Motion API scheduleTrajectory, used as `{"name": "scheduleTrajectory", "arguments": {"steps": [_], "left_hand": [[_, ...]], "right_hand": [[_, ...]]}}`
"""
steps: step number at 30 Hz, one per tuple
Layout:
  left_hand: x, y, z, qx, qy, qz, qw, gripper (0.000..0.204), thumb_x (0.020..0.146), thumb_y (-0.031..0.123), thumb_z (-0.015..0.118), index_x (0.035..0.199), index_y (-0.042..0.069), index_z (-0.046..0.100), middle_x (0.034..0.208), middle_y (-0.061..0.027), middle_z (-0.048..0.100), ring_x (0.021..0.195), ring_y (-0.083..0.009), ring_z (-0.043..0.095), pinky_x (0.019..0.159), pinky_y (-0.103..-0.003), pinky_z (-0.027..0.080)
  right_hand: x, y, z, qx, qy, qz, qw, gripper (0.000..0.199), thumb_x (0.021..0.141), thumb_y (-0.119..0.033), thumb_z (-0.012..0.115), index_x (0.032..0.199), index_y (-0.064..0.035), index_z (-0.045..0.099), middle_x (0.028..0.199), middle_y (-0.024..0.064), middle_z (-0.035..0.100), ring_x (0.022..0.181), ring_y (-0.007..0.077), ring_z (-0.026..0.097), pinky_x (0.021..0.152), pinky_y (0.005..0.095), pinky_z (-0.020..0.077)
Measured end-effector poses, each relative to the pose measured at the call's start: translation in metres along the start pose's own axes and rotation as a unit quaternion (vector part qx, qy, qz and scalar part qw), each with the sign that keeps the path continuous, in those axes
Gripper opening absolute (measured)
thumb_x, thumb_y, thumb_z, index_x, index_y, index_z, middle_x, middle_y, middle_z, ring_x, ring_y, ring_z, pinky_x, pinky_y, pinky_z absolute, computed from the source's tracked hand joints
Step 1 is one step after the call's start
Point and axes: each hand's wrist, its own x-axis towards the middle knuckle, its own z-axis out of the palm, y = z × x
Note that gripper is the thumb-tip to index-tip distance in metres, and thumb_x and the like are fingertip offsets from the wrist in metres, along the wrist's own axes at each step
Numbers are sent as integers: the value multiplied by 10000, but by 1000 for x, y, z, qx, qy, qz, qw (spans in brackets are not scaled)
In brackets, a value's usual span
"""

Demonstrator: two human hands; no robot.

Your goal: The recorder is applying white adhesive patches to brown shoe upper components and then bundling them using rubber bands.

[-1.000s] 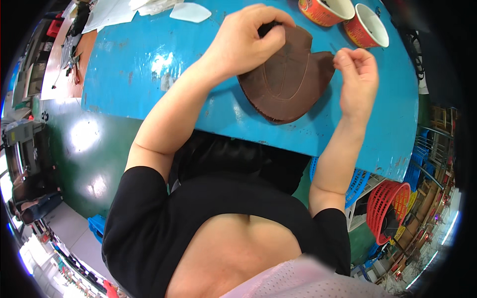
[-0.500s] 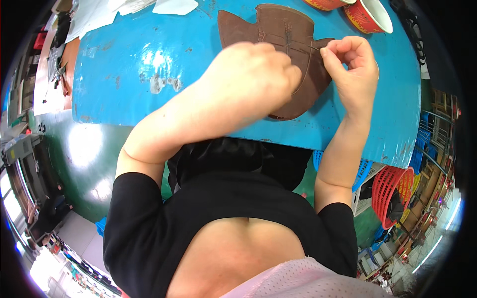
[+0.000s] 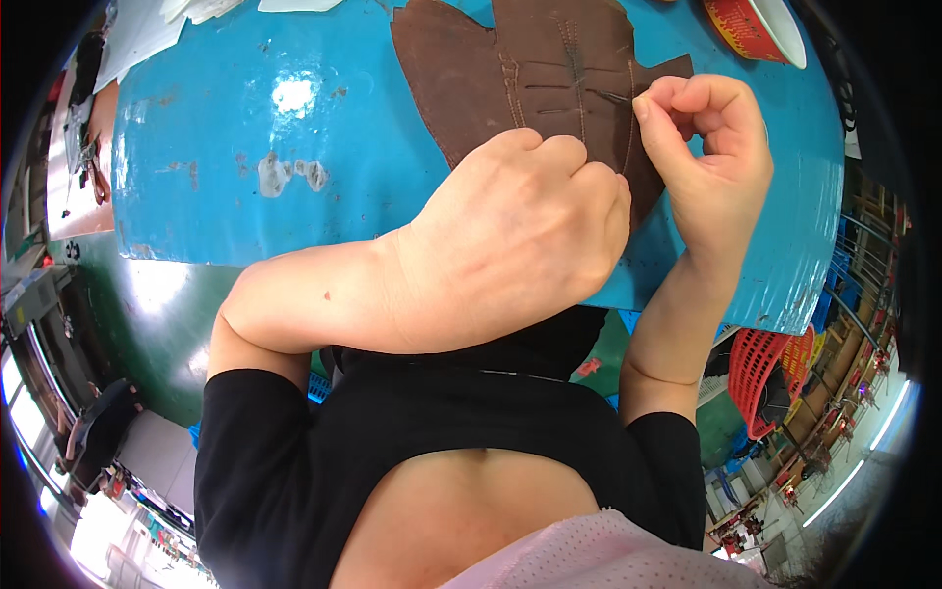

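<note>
A brown leather-like cut piece (image 3: pixel 456 83) with stitched seams and short slits lies on the blue table (image 3: pixel 216 201). My left hand (image 3: pixel 535 216) is closed, its back up, over the piece's near edge. Its fingertips are turned under, so what it grips, if anything, is hidden. At the piece's right side my right hand (image 3: pixel 711 147) is closed in a pinch, thumb against forefinger. A thin dark pointed thing runs left from near that pinch over the leather; I cannot make out what it is.
A red and white bowl (image 3: pixel 756 29) stands at the far right of the table. White sheets (image 3: pixel 147 39) lie at the far left, beside a board (image 3: pixel 93 187) with small tools. Below the table's right edge is a red plastic basket (image 3: pixel 760 378).
My left hand has come nearer to me and a little right, uncovering more of the leather. My right hand keeps its pinch. The whole view has shifted slightly.
</note>
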Motion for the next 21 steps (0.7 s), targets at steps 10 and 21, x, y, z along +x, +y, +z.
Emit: {"name": "scheduleTrajectory", "arguments": {"steps": [10,21], "left_hand": [[1,0,-20,5,-128,-19,992,410,631,198,714,984,11,621,692,-21,466,660,-165,501,549,-300,399],[9,-30,-9,111,7,-89,990,239,722,195,699,942,108,664,671,1,522,653,-172,548,578,-308,414]], "right_hand": [[-1,0,4,-26,-2,6,1000,163,757,12,686,851,-36,561,771,-6,624,643,25,506,564,165,416],[1,4,4,-84,-14,-2,996,134,760,-27,694,851,-42,597,751,-36,619,627,12,500,570,156,420]]}}
